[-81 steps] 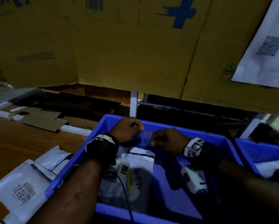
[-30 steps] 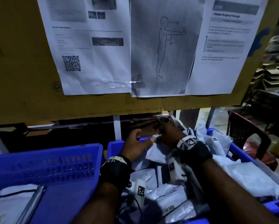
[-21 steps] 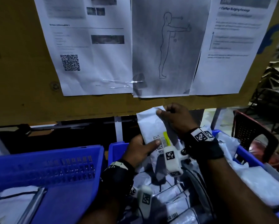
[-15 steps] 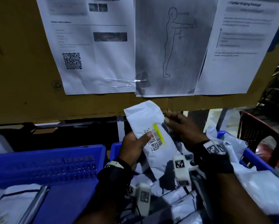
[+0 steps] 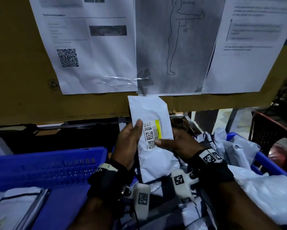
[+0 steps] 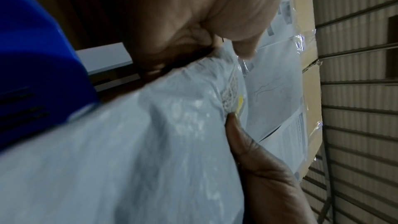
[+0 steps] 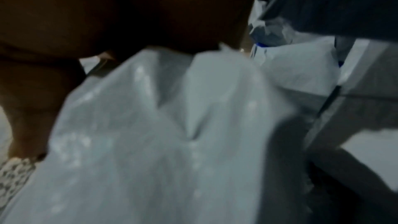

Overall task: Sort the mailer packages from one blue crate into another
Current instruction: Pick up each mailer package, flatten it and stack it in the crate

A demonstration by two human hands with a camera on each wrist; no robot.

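Observation:
A white mailer package [image 5: 149, 113] with a barcode label and a yellow strip stands upright in front of me, held by both hands. My left hand [image 5: 131, 140] grips its left edge, thumb on the front beside the label. My right hand [image 5: 172, 141] holds the right edge, thumb pressed below the label. The left wrist view shows the mailer [image 6: 133, 142] close up with both thumbs on it; the right wrist view shows its crinkled plastic [image 7: 163, 125], blurred. Below the hands a blue crate [image 5: 265, 161] is heaped with white mailers. A second blue crate [image 5: 44, 165] stands at the left.
A cardboard wall [image 5: 16, 63] with three taped paper sheets [image 5: 89, 47] rises just behind the crates. Flat mailers [image 5: 14, 201] lie in the left crate. A dark red chair [image 5: 272, 130] stands at the far right.
The mailer was lifted out of the right crate's heap and turned upright with its label facing me. My right hand slid from its top down to the right edge.

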